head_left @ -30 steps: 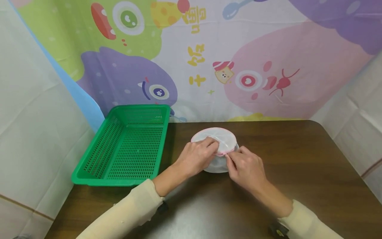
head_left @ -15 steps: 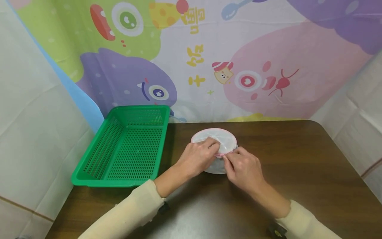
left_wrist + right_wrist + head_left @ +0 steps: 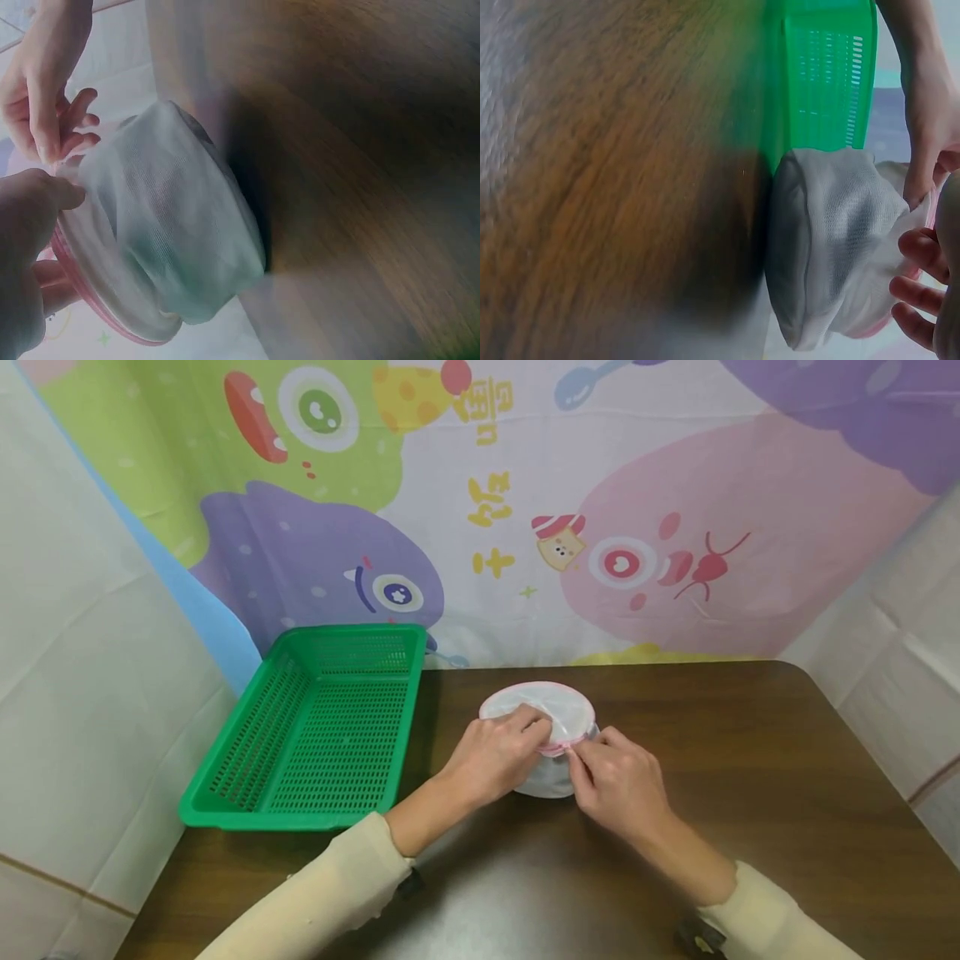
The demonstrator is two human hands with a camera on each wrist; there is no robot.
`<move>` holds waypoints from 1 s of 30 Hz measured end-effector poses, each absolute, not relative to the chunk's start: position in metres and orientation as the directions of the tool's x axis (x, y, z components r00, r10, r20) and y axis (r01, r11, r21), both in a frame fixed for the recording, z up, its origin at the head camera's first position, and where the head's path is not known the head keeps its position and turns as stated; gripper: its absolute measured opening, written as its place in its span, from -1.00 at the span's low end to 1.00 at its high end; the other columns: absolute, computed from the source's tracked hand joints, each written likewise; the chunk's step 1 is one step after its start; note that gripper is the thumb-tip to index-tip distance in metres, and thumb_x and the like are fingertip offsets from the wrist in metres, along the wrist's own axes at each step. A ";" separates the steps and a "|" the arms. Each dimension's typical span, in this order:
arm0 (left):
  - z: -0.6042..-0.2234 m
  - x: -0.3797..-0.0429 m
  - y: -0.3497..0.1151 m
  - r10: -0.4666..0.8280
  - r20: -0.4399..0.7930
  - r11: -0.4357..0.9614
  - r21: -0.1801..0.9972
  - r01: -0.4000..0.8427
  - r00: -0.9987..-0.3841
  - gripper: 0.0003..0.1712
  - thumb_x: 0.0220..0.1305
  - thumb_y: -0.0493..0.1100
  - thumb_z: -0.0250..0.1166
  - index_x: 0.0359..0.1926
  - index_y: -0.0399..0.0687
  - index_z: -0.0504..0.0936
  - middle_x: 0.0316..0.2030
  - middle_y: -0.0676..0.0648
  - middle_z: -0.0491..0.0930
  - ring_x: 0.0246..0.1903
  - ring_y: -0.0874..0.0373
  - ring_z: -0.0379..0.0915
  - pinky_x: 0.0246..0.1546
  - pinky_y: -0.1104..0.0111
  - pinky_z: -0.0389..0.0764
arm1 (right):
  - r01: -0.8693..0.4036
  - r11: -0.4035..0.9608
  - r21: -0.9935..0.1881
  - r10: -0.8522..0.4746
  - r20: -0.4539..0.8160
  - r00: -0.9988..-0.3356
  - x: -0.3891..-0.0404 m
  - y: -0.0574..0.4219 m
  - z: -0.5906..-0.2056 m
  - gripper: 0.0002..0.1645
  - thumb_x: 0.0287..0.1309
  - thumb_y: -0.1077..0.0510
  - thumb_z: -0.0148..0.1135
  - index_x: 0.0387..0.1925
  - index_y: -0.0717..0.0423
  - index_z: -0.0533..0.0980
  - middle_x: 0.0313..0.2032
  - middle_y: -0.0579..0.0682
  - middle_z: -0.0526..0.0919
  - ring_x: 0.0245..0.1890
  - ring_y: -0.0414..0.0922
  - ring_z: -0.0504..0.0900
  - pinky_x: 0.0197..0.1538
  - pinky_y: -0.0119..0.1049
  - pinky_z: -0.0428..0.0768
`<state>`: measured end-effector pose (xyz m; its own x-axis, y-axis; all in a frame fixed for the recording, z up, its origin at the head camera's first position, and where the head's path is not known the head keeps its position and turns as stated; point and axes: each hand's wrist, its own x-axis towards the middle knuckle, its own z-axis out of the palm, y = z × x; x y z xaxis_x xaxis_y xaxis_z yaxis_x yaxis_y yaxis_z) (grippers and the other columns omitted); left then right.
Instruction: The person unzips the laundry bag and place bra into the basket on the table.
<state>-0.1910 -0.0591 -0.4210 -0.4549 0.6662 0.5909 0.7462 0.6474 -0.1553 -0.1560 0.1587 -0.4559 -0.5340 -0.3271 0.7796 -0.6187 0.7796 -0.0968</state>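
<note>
A round white mesh laundry bag with a pink zippered rim stands on the table in the middle of the head view. My left hand pinches its rim near the front, thumb on the side wall and fingers over the top. Just to the right, my right hand pinches the pink edge between thumb and forefinger; the zipper pull itself is hidden or too small to make out. In the left wrist view the bag's mesh side bulges out. Whether anything is inside cannot be seen clearly.
A green perforated plastic basket stands to the left of the bag on the dark wooden table. Behind the table hangs a cloth with cartoon monsters. Pale panels close off the sides.
My right hand shifts slightly left along the pink rim, then back to the right. My left hand stays in place on the bag, and the basket has not moved.
</note>
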 end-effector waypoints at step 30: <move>-0.419 -0.191 -0.061 0.679 0.531 0.646 -0.103 0.756 -0.507 -0.73 0.33 -0.15 0.64 -0.10 0.01 0.69 -0.03 -0.01 0.77 -0.28 0.11 0.82 -0.40 0.30 0.83 | -0.626 0.776 -0.078 -0.332 0.793 -0.510 -0.158 0.165 -0.458 -0.74 0.25 0.24 0.35 -0.56 0.12 0.54 -0.62 -0.05 0.69 -0.48 -0.04 0.67 -0.60 -0.18 0.54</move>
<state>-0.1913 -0.0610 -0.4192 -0.5074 0.6787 0.5310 0.7564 0.6460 -0.1030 -0.1580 0.1653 -0.4576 -0.5103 -0.3320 0.7934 -0.6257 0.7762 -0.0777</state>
